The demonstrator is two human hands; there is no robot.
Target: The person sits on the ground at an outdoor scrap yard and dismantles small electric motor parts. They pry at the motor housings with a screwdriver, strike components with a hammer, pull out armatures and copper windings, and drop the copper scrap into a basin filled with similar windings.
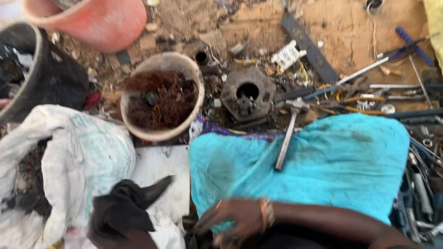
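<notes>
A round pot [161, 97] full of reddish-brown wire scrap sits on the dirt ground [355, 27], with an orange bucket [92, 20] behind it and a black tub [32, 69] to the side. Just beside the pot lies a grey metal engine cylinder [248, 94]. A hammer [288, 133] rests its handle on the cloth's edge. Loose screwdrivers and tools [415, 50] are scattered farther off.

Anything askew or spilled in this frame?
Yes. A hammer lies tilted, its handle on the turquoise cloth and its head off the edge. Loose tools are strewn at right. The right hand rests at the cloth's near edge; the picture is blurred.
</notes>
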